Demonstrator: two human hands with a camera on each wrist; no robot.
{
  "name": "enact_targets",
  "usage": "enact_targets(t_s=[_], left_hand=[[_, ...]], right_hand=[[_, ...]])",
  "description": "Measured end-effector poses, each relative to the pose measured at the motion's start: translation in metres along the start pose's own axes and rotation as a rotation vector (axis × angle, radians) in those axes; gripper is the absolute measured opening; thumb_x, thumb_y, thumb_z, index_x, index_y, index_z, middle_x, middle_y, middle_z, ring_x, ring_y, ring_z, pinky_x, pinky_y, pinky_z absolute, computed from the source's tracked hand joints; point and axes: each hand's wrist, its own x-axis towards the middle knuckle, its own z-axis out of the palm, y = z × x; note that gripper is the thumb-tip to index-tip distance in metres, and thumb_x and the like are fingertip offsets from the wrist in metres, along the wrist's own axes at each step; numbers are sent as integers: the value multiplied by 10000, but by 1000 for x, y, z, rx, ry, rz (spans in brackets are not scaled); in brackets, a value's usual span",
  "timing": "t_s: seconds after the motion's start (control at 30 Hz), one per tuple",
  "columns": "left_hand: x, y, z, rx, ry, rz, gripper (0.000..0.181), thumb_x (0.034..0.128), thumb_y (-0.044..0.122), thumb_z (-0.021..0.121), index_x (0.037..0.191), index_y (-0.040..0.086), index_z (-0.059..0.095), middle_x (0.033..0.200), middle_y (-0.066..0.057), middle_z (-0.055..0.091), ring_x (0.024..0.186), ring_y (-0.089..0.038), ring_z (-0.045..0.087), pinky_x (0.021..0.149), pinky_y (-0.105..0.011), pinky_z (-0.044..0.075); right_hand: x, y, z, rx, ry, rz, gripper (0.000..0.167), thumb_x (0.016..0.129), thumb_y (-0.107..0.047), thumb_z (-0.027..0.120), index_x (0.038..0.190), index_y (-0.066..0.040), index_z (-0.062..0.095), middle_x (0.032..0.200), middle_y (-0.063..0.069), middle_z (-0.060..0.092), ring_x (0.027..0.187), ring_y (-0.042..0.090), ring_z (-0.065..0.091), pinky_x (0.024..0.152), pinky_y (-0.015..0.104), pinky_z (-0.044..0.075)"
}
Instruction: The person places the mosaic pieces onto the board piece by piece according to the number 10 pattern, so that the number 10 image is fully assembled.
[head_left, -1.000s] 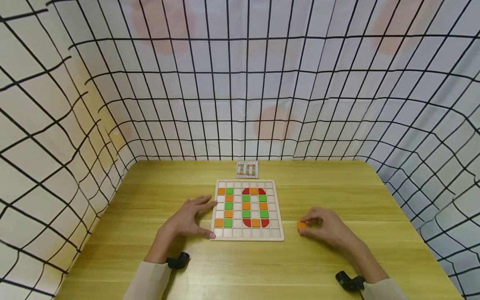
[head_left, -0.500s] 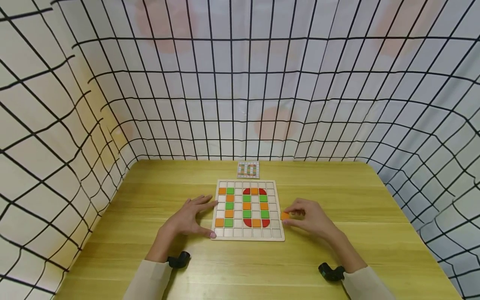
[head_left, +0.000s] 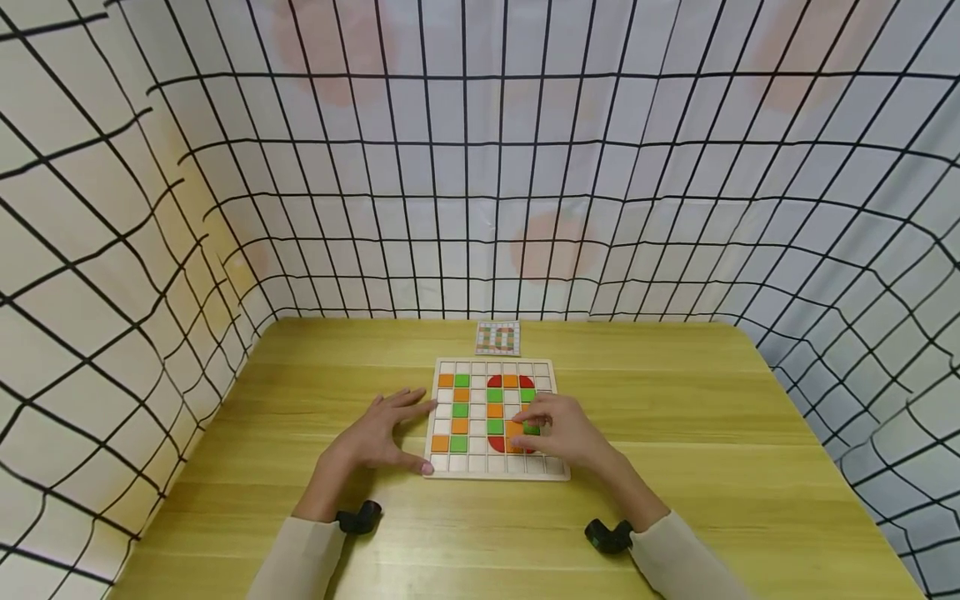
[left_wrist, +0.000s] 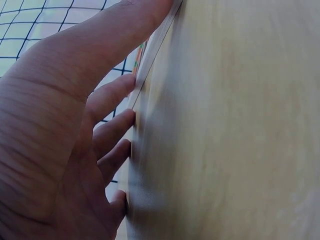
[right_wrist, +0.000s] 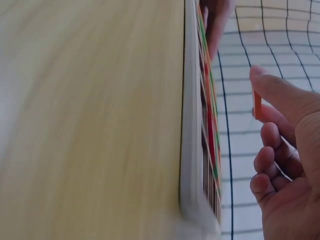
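A wooden grid board (head_left: 477, 467) lies on the table, bearing green, orange and red tiles set in two figures that look like a 1 and a 0. My left hand (head_left: 375, 437) rests at its left edge, fingers spread, with the thumb at the near left corner. Over the right figure, my right hand (head_left: 562, 429) pinches an orange square tile (head_left: 513, 429) between thumb and forefinger. The right wrist view shows this orange tile (right_wrist: 257, 106) edge-on and raised above the board. Part of the right figure is hidden behind the right hand.
A small printed card (head_left: 498, 339) with a matching coloured pattern lies just beyond the board's far edge. The wooden table (head_left: 652, 367) is walled at the back and sides by a white cloth (head_left: 555, 175) with a black grid.
My right hand has carried the orange tile leftward, from the table right of the board to above the right figure. My left hand has stayed at the board's left edge.
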Motion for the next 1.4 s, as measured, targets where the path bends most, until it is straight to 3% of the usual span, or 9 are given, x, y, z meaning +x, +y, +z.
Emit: enact_targets(t_s=[0.17, 0.33, 0.7, 1.2, 1.4], left_hand=[[0, 1, 0, -2, -4, -1, 1073, 656, 672, 885, 1560, 264, 475, 1695, -85, 308, 1580, -378, 225, 1259, -688, 95], [0, 3, 1, 0, -9, -1, 1068, 662, 679, 877, 1562, 271, 471, 1699, -73, 300, 1585, -374, 214, 1261, -686, 86], [0, 5, 2, 6, -8, -2, 1071, 664, 693, 867, 1563, 268, 468, 1698, -72, 302, 1583, -377, 218, 1259, -688, 91], [2, 8, 3, 4, -14, 8, 1073, 662, 682, 875, 1564, 267, 468, 1697, -74, 304, 1582, -379, 221, 1257, -690, 96], [5, 6, 3, -2, -16, 14, 1095, 659, 689, 873, 1574, 263, 449, 1696, -75, 307, 1580, -372, 230, 1270, -662, 111]], right_hand=[[12, -10, 19, 39, -38, 17, 291, 808, -360, 893, 1024, -178, 819, 878, -66, 698, 723, 134, 533, 610, 217, 446], [19, -16, 35, 12, -60, 13, 291, 798, -374, 897, 1007, -186, 821, 870, -80, 684, 691, 93, 516, 580, 204, 435], [20, -21, 50, -10, -96, 84, 268, 812, -363, 893, 993, -181, 816, 802, -58, 635, 690, 77, 539, 606, 205, 469], [14, -21, 45, -12, -87, 96, 267, 827, -359, 882, 1012, -181, 809, 810, -51, 636, 699, 76, 533, 612, 206, 467], [7, -8, 22, 8, -43, 104, 299, 849, -347, 863, 1067, -155, 795, 844, -36, 639, 757, 130, 545, 664, 225, 473]])
